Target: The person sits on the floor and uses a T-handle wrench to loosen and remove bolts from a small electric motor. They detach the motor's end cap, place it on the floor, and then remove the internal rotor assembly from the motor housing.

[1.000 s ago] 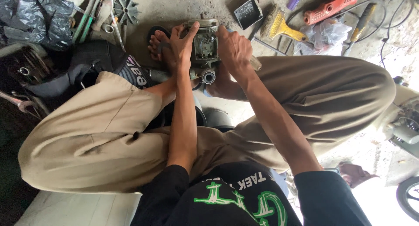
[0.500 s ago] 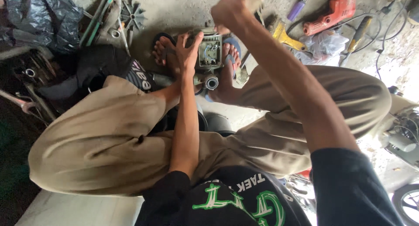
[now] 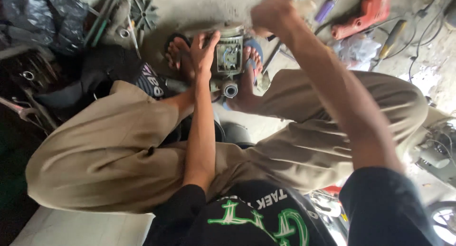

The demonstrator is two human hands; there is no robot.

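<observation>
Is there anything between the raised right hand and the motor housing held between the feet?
Nothing visible: the right hand is raised above the motor housing with only open air between them. The left hand rests on its left side.

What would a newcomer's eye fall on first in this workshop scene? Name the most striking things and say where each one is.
At top centre, the grey metal motor housing sits wedged between the person's bare feet, with the left hand pressed on its side. The right hand is raised in a blurred fist above it. A red power drill lies on the concrete floor at upper right.
</observation>
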